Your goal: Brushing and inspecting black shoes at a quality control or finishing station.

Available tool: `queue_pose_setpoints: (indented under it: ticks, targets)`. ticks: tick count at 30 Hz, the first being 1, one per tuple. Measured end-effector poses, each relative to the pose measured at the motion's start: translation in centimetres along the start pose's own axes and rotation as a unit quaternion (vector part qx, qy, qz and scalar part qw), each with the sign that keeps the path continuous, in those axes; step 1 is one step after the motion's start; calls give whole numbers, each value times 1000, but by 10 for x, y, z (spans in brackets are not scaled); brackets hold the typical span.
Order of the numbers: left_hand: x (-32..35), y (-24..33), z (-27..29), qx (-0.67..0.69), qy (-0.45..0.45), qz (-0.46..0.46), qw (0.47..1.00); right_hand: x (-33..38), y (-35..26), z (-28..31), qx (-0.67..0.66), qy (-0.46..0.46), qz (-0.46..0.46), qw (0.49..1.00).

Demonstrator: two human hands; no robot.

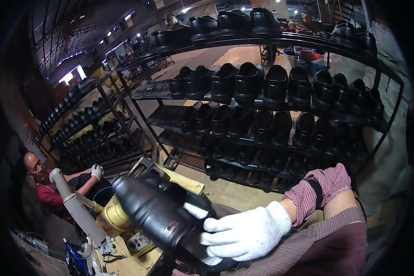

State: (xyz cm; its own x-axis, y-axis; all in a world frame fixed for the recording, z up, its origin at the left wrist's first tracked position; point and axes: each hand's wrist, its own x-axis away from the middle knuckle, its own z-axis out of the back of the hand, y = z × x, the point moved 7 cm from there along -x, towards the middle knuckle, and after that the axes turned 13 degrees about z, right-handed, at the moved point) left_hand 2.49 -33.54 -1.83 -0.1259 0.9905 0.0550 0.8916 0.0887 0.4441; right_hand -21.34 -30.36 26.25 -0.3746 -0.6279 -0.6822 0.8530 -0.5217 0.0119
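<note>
My right hand (248, 232), in a white knitted glove, reaches in from the right with its fingers closed on a black leather shoe (147, 211). The shoe is tilted and smeared by motion. A small metal-like fitting shows on its side, and a white patch (196, 211) shows beside it. Behind it is another dark shape, too blurred to name. My left hand is hidden behind the shoe; only a bit of checked sleeve (179, 272) shows at the lower edge.
Ahead stands a black metal rack (207, 99) with several shelves of black shoes; another shoe rack (78, 124) is at left. A yellowish workbench (124, 260) holds a grey-and-yellow machine (117, 216) and pliers (110, 257). A person (55, 198) with a gloved hand sits at left.
</note>
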Motion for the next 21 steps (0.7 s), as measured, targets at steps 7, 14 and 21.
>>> queue_pose_setpoints:
  ticks: [7, 14, 21]
  targets:
    - [32, -20, 18, -26, 54, -23, 998, 65, 23, -61, -193, 2, -62, 979]
    - [58, -27, 14, -66, 94, -32, 993, 80, 36, -108, -295, -218, -255, 895]
    - [62, -35, -14, -118, 91, -25, 988, 72, 42, -95, -163, -252, -416, 858]
